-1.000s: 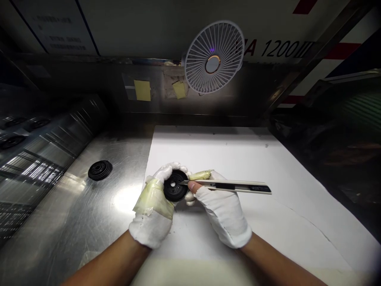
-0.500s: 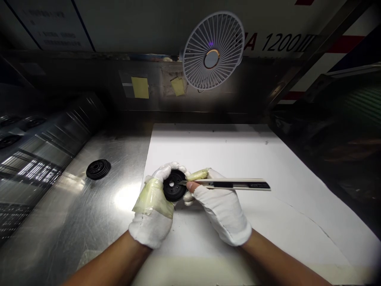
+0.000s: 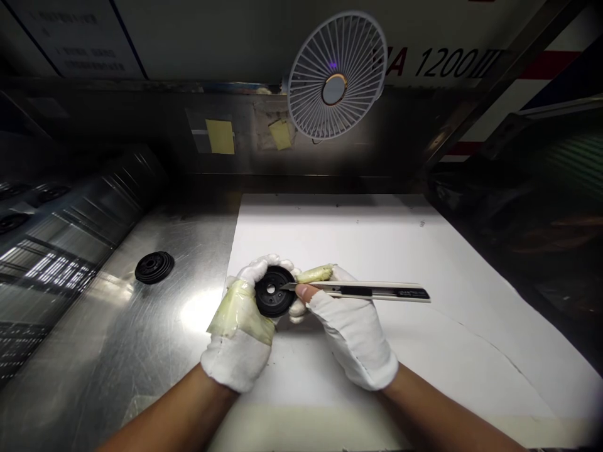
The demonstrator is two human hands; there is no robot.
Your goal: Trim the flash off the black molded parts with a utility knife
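Note:
My left hand (image 3: 240,326), in a white glove with yellowish tape round the thumb side, grips a round black disc (image 3: 273,304) with a small hole at its centre. My right hand (image 3: 351,333), gloved in white with the thumb tip bare and tape on a finger, is closed round a utility knife (image 3: 391,291). The knife's handle points right, and its blade lies over the disc's face near the hole; whether the tip touches the surface I cannot tell. Part of the left hand's fingers is hidden behind the disc.
Under my hands lies a white sheet (image 3: 452,358) on a metal table (image 3: 188,245). Another black ribbed disc (image 3: 154,267) sits to the left. Farther left, a grey container (image 3: 103,207) stands beside several black parts. A white fan (image 3: 335,88) hangs at the back.
Both hands, the disc and the knife stay almost where they were. The knife blade shows slightly more over the disc; the whole view has shifted a little.

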